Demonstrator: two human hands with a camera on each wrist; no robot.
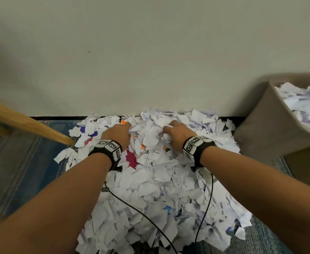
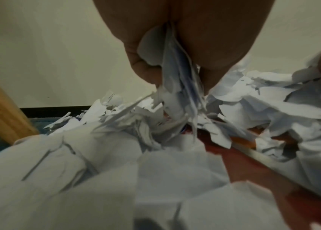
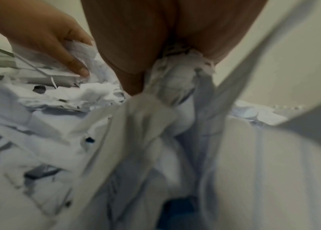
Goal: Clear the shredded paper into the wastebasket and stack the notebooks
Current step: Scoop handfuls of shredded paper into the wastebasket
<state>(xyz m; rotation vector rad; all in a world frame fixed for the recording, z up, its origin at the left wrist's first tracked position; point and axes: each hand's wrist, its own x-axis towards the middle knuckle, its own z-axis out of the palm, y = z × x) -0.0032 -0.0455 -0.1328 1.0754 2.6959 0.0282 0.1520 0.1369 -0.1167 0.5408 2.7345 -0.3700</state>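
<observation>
A big heap of white shredded paper [image 1: 161, 180] covers the floor against the wall. Coloured notebook covers show through it: a dark red one [image 1: 131, 159], orange bits [image 1: 123, 122], a purple one [image 1: 88, 132]. My left hand [image 1: 118, 133] digs into the far side of the heap and grips a bunch of scraps [image 2: 177, 80]. My right hand [image 1: 176, 136] grips another crumpled wad [image 3: 175, 77] beside it. The red notebook [image 2: 254, 168] lies under scraps in the left wrist view. A tan wastebasket [image 1: 271, 125] stands at the right, holding paper.
A wooden furniture leg [image 1: 31, 125] slants in from the left, ending at the heap's edge. Blue carpet [image 1: 22, 162] lies to the left. A black baseboard [image 1: 55, 118] runs along the pale wall. Two black cables [image 1: 205, 208] trail over the paper from my wrists.
</observation>
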